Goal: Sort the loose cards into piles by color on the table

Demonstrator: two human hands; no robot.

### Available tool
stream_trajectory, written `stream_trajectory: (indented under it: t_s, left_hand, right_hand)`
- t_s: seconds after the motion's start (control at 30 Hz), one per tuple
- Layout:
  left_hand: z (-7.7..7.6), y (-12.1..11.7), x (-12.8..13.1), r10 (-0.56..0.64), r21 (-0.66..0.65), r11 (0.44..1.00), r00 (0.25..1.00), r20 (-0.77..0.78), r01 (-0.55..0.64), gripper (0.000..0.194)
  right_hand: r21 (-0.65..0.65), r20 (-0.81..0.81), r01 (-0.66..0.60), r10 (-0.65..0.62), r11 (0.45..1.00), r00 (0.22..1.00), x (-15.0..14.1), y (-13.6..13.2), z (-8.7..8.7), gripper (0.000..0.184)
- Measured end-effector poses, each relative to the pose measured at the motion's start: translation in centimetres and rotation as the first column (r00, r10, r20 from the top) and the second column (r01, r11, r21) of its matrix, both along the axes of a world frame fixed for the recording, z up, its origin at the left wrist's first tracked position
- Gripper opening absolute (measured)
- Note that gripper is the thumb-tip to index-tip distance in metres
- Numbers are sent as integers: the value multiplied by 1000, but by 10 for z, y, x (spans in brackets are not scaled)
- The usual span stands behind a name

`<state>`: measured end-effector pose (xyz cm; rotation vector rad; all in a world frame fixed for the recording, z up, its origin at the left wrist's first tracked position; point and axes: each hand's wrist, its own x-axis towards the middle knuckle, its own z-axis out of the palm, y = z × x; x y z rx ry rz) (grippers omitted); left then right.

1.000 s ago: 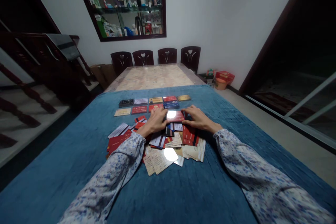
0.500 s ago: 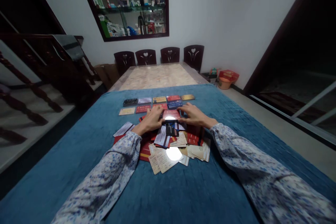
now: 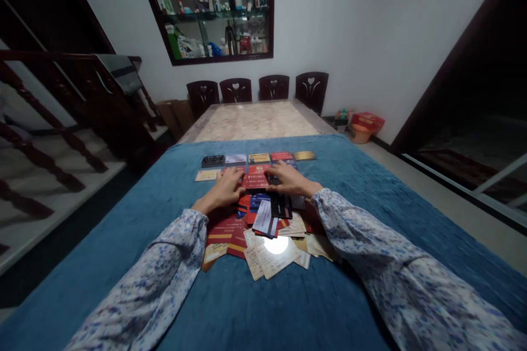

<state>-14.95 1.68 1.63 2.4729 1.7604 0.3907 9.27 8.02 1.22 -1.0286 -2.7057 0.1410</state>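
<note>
A stack of red cards (image 3: 254, 180) is between my hands, just above the loose cards. My left hand (image 3: 224, 189) grips its left edge with thumb and fingers. On its right edge my right hand (image 3: 290, 180) has the same kind of grip. Below them lies a loose pile with a white card (image 3: 265, 218), a black card (image 3: 281, 207), dark red cards (image 3: 226, 228) and cream cards (image 3: 274, 258). Behind my hands stand sorted stacks, among them a black stack (image 3: 213, 160), a yellow stack (image 3: 259, 158) and a gold card (image 3: 304, 155). My fingers partly hide the nearer row.
A blue cloth (image 3: 164, 263) covers the near part of the table; its far marble top (image 3: 255, 118) is bare stone. Several dark chairs (image 3: 274, 88) stand at the far end. An orange bucket (image 3: 360, 132) is on the floor at the right.
Both hands have shifted left with the red stack relative to the sorted rows, where it now overlaps the near row. The whole view has drifted, so the table sits farther right.
</note>
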Motion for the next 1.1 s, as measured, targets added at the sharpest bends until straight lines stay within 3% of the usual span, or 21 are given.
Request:
stream_trajectory:
  t_s: [0.4,1.1]
  left_hand:
    - [-6,10,-44,8,46,999,1000,10,-9,38]
    - [-12,42,-74,108,-5,994,992,-58,-109,45]
  right_hand:
    - [32,58,-2,0,999,998,-44,9,4,46]
    - [10,147,53,-54,999,988,-84,32,10,49]
